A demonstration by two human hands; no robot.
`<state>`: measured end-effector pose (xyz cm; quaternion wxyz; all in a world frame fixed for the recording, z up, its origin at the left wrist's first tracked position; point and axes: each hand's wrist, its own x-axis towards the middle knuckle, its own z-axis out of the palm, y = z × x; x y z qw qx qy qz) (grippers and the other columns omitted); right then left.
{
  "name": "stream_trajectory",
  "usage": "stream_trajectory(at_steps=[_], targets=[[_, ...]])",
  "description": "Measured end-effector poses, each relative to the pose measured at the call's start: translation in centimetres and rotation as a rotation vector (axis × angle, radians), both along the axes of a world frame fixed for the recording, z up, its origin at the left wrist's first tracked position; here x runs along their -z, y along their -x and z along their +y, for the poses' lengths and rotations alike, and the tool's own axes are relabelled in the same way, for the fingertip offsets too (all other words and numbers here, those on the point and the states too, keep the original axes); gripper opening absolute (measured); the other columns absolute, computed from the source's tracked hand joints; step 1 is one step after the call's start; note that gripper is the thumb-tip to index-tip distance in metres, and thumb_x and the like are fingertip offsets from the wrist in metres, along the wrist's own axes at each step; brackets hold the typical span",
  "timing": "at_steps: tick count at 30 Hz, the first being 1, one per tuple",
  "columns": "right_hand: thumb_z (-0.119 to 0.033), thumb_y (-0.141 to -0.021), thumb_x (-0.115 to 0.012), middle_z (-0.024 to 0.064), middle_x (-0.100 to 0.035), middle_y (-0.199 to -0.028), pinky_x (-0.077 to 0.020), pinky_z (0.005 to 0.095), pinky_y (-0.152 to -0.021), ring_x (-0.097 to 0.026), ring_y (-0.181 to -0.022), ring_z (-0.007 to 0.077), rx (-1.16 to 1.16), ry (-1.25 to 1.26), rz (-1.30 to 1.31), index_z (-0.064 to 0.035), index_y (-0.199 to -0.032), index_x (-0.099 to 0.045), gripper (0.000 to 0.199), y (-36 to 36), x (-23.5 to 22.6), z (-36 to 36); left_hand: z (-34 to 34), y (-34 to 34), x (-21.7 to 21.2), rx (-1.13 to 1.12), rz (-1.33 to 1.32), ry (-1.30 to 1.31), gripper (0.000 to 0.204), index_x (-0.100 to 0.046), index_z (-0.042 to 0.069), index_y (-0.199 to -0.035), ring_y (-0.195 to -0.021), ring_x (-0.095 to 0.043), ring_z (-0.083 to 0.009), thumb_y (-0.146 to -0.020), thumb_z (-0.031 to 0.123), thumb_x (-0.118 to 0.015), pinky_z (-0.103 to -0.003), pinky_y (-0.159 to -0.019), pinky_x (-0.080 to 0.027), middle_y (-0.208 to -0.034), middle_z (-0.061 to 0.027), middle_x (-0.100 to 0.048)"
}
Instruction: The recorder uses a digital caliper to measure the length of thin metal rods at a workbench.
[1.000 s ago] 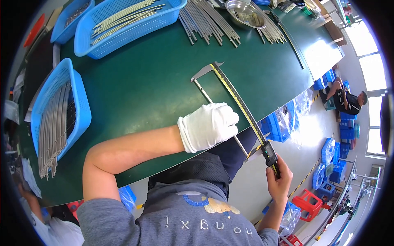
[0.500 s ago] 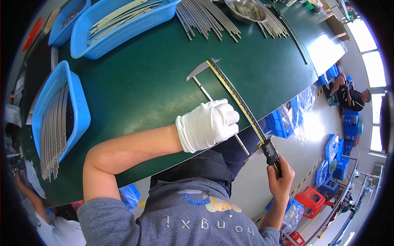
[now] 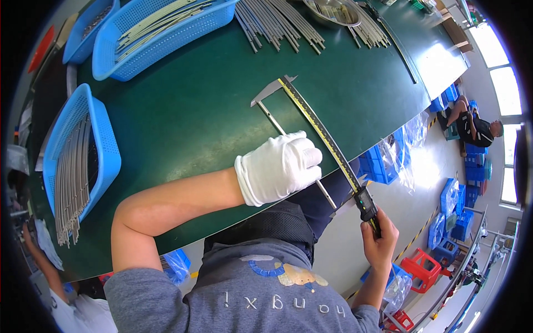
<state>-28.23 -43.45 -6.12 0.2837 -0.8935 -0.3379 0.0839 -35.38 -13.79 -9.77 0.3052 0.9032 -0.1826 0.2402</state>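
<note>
My left hand (image 3: 279,168), in a white glove, is closed round the middle of a thin metal rod (image 3: 271,117). A long digital caliper (image 3: 317,126) with a black scale edged in yellow runs beside the rod. The rod's far end meets the caliper's fixed jaw, and its near end lies at the sliding jaw by the black display unit. Bare, my right hand (image 3: 380,238) grips the caliper at its near end, just below that display, past the table edge. The part of the rod inside my left fist is hidden.
The green table (image 3: 183,127) carries a blue basket (image 3: 114,136) of grey rods at left and a larger blue basket (image 3: 161,47) of pale rods behind. Loose rods (image 3: 277,25) and a metal bowl (image 3: 333,14) lie at the back. A person (image 3: 472,125) sits far right.
The view has shifted very slightly. The sliding jaw appears to sit closer against the rod's near end. Both hands keep their grips.
</note>
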Motion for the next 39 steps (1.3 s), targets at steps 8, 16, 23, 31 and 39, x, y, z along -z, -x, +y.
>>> stream_trajectory(at_steps=[8,16,23,31,39], targets=[[-0.008,-0.075,-0.069,0.0105,-0.058,-0.073,-0.0447,0.0275,-0.055,-0.055,-0.057,0.0171,0.08,0.073,-0.004,0.0009,-0.105,-0.059,0.032,0.4,-0.3,0.4,0.7,0.1,-0.6,0.03,0.017,-0.03,0.014,-0.063,0.007,-0.084,-0.069,-0.058,-0.0242,-0.071,0.005,-0.062,-0.047,-0.082,-0.052,-0.075,-0.0065,-0.055],[-0.019,-0.071,-0.076,0.0062,-0.054,-0.06,-0.0398,0.027,-0.045,-0.05,-0.046,0.0161,0.094,0.041,-0.127,-0.0034,-0.089,-0.06,0.029,0.5,0.2,1.1,1.0,0.1,-1.5,0.028,0.08,-0.097,0.03,-0.066,0.007,-0.089,-0.076,-0.06,-0.0261,-0.059,-0.001,-0.064,-0.048,-0.082,-0.052,-0.079,-0.0059,-0.055],[-0.026,-0.07,-0.077,0.0057,-0.053,-0.057,-0.0376,0.0283,-0.043,-0.049,-0.044,0.0175,0.134,0.063,-0.147,-0.005,-0.083,-0.06,0.03,0.6,0.2,1.4,1.0,0.3,-1.7,0.021,0.108,-0.113,0.034,-0.067,0.006,-0.089,-0.076,-0.06,-0.0269,-0.057,-0.005,-0.062,-0.049,-0.082,-0.051,-0.08,-0.0059,-0.055],[-0.029,-0.07,-0.077,0.0057,-0.054,-0.057,-0.0392,0.0295,-0.044,-0.052,-0.045,0.0192,0.161,0.071,-0.134,-0.0065,-0.079,-0.06,0.03,0.7,-0.3,1.7,1.1,-0.1,-1.9,0.034,0.089,-0.127,0.03,-0.067,0.006,-0.088,-0.076,-0.06,-0.0267,-0.059,-0.001,-0.064,-0.049,-0.083,-0.05,-0.079,-0.0061,-0.056],[-0.034,-0.072,-0.076,0.0057,-0.057,-0.059,-0.0418,0.0316,-0.045,-0.057,-0.049,0.0221,0.163,0.075,-0.138,-0.0084,-0.077,-0.06,0.031,1.2,0.3,1.9,0.5,0.1,-2.6,0.071,0.08,-0.196,0.029,-0.066,0.007,-0.093,-0.083,-0.06,-0.0272,-0.065,0.008,-0.071,-0.047,-0.084,-0.049,-0.086,-0.0064,-0.058]])
